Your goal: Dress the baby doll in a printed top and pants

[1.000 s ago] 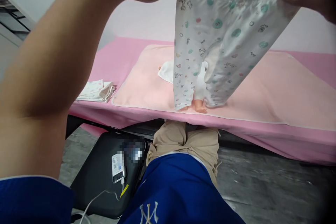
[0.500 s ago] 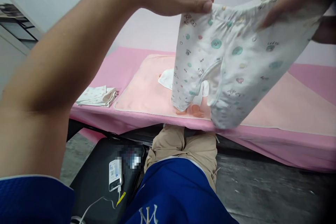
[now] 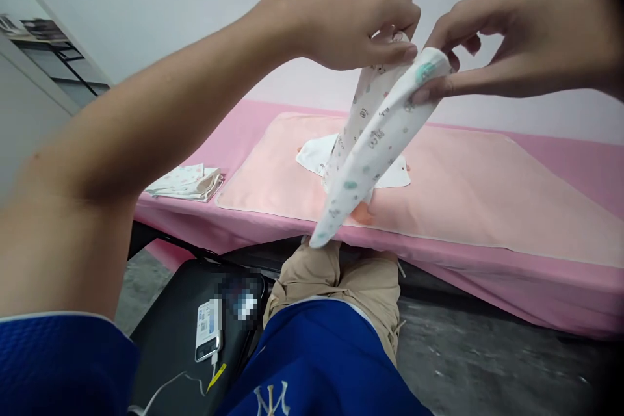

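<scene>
- So, pink mat [image 3: 478, 188] on pink-draped surface [image 3: 550, 299]; folded cloths [image 3: 188, 183] left of it.
- White-clad doll [image 3: 314, 153] on mat, partly blocked by the pants.
- Printed pants [image 3: 373, 140] hang above mat's near edge; long axis diagonal, lower end pointing down-left.
- Grip: left hand [image 3: 383, 29] and right hand [image 3: 517, 42] both pinch pants' upper end.

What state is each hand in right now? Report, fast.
Left hand: closed, holding the white printed pants near the top.
Right hand: closed, pinching the folded upper end of the white printed pants.
</scene>
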A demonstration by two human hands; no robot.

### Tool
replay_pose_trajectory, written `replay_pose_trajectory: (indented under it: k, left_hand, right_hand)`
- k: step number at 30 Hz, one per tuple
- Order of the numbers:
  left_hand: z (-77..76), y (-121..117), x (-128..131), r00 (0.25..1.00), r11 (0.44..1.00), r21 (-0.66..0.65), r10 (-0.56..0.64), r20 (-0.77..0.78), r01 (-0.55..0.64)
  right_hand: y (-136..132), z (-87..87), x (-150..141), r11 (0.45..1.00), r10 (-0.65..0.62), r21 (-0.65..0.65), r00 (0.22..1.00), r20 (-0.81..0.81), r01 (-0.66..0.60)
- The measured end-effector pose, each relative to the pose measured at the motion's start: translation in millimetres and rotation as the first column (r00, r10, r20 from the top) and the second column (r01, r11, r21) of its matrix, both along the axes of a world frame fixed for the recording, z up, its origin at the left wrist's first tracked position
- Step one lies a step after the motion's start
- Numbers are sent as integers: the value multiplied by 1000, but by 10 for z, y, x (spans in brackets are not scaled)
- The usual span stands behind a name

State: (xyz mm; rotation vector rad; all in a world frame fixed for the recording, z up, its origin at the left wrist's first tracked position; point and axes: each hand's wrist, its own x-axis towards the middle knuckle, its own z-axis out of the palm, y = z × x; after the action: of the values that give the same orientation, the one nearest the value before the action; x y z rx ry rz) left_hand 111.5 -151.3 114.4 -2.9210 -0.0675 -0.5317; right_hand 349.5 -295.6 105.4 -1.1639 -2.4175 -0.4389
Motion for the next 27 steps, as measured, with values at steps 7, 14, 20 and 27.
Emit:
replay_pose_trajectory:
  k: [7,14,20,27]
  left_hand:
    - [-55,-167,16,986,966,-257,54,158,-11]
    - [-45,-82,31,970,907,-403,-20,243,120]
    - [-99,-48,44,936,909,-374,-45,349,183]
    - [-150,-103,-21,956,609,-757,-4,293,235]
  right_hand:
    - [-5,93,-126,996,-92,9,985,-147,94]
    - [65,116,-194,992,-105,37,959,-263,119]
    - [126,108,-161,998,-60,-27,953,-297,55]
    - [193,64,-347,974,-198,14,875,-442,227]
